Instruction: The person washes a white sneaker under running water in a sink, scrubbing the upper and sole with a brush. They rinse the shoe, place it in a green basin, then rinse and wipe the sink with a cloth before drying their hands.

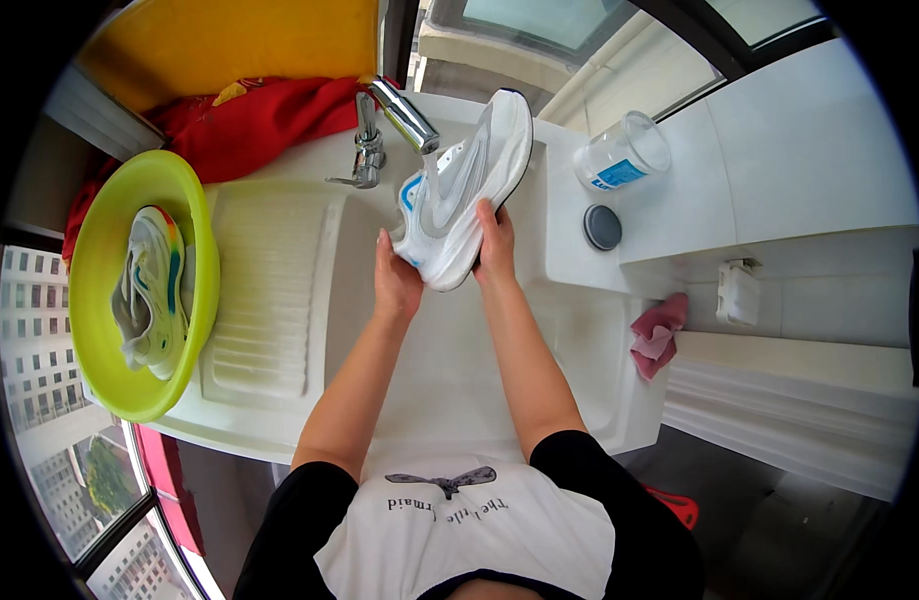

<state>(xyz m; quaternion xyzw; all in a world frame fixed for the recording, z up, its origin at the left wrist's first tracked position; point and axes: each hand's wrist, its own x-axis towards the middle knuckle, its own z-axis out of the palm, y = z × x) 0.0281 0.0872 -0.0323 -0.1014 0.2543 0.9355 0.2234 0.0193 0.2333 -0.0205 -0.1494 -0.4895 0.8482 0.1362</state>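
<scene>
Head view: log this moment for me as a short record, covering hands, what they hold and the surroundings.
Left hand: against the near end of the white shoe; grip unclear
Right hand: grasping the shoe's right side
Shoe pose: tilted, above the sink
Tap: water running into the shoe
Person's left: washboard; basin holding a rainbow-trimmed shoe
Person's right: clear jar; dark lid; pink cloth
Behind: red cloth

Hands (398, 287) (496, 247): two, centre. Held shoe (472, 190): one, 12 o'clock. Basin (95, 300): one, 9 o'clock; basin shoe (150, 290): at least one. Faucet (405, 117): one, 11 o'clock. Jar (612, 160), lid (602, 228): one each, 2 o'clock. Pink cloth (656, 338): one, 3 o'clock.
</scene>
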